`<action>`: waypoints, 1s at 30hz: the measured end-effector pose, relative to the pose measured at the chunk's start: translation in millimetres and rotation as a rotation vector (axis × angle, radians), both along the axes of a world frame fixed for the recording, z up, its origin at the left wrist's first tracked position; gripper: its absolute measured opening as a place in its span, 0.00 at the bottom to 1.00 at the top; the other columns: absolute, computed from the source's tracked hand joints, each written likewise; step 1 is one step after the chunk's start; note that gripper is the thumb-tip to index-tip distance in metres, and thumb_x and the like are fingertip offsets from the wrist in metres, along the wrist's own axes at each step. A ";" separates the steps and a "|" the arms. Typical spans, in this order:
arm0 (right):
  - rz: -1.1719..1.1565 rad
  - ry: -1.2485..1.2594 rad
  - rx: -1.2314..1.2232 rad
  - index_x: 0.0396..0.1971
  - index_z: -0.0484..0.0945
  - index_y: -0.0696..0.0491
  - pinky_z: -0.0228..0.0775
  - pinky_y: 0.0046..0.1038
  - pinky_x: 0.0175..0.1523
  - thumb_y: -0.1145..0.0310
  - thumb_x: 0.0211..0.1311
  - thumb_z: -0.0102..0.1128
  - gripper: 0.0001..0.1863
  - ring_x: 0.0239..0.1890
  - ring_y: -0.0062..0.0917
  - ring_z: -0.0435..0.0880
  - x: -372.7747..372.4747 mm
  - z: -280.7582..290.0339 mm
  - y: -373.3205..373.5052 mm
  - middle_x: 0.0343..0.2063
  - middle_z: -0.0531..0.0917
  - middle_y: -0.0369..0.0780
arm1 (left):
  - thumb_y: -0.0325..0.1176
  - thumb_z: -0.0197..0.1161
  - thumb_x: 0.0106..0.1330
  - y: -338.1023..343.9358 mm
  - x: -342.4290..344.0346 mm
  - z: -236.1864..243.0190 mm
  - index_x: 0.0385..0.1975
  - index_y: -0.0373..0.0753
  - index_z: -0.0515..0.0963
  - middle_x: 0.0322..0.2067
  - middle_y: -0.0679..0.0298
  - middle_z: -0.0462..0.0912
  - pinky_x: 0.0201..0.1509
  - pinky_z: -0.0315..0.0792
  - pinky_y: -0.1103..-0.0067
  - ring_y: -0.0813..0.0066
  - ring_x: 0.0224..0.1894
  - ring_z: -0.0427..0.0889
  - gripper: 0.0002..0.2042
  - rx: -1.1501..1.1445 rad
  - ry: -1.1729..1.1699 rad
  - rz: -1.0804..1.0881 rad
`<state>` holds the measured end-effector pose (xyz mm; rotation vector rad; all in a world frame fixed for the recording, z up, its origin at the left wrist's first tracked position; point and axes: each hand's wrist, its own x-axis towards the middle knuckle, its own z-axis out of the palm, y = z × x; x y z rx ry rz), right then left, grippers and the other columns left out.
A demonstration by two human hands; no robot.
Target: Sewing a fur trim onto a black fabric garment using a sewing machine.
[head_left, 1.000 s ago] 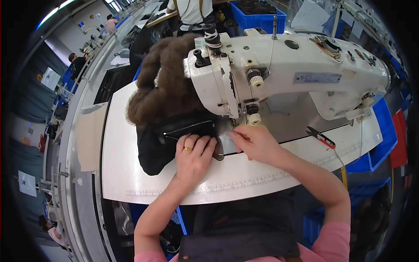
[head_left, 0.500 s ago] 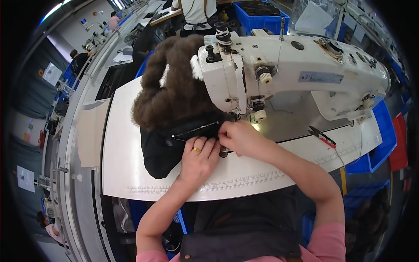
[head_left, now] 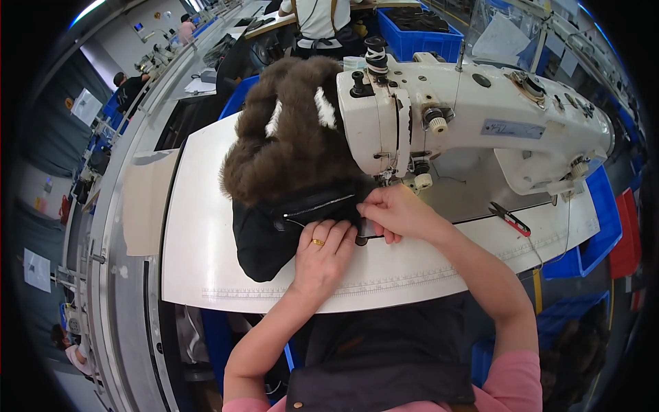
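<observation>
A black fabric garment piece [head_left: 264,240] with thick brown fur [head_left: 274,154] lies on the white sewing table, left of the machine needle. A silver zip [head_left: 319,207] runs slantwise across the black fabric. My left hand [head_left: 322,254], with a gold ring, is closed over the near edge of the fabric just below the zip; its thumb is hidden. My right hand [head_left: 401,213] pinches the fabric edge at the right end of the zip, close by the presser foot. The white sewing machine [head_left: 439,103] stands over the far right side, and its head covers part of the fur.
Red-handled thread snips [head_left: 511,220] lie on the table to the right, beside a loose thread. A printed ruler [head_left: 329,288] follows the near edge. Blue bins [head_left: 425,42] stand behind and right of the table. Another person [head_left: 322,24] works at the far table.
The whole scene sits slightly farther right in the view. My right hand has shifted a little away from the needle, its lower fingers now showing beneath. My left hand stays on the fabric.
</observation>
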<state>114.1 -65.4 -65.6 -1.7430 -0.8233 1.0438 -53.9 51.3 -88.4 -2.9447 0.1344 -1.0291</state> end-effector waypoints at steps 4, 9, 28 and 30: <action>0.064 -0.081 -0.041 0.35 0.81 0.61 0.72 0.23 0.17 0.62 0.66 0.56 0.15 0.13 0.21 0.80 -2.7 3.7 0.9 0.17 0.81 0.38 | 0.24 0.64 0.46 -0.2 0.3 -0.5 0.38 0.36 0.82 0.42 0.64 0.81 0.55 0.68 0.69 0.66 0.45 0.78 0.16 0.010 -0.016 0.010; 0.035 -0.077 -0.016 0.37 0.80 0.62 0.72 0.23 0.18 0.64 0.67 0.55 0.15 0.14 0.22 0.81 -3.3 0.9 0.7 0.18 0.81 0.39 | 0.24 0.64 0.45 -0.9 2.2 -0.3 0.38 0.35 0.82 0.44 0.63 0.82 0.56 0.68 0.70 0.66 0.46 0.78 0.16 0.019 -0.007 -0.002; 0.019 -0.375 0.132 0.33 0.77 0.62 0.71 0.24 0.16 0.65 0.68 0.56 0.13 0.13 0.21 0.81 -10.4 -10.6 -8.8 0.17 0.81 0.39 | 0.28 0.61 0.46 -11.2 3.8 3.4 0.41 0.32 0.81 0.46 0.60 0.82 0.56 0.68 0.69 0.67 0.48 0.78 0.19 0.091 0.092 -0.018; -0.016 -0.340 0.098 0.32 0.77 0.62 0.72 0.24 0.16 0.65 0.68 0.56 0.13 0.13 0.21 0.81 -6.5 -11.6 -15.6 0.16 0.81 0.39 | 0.28 0.60 0.48 -22.2 7.2 8.0 0.43 0.31 0.80 0.48 0.57 0.81 0.58 0.67 0.68 0.65 0.50 0.77 0.19 0.121 0.136 -0.024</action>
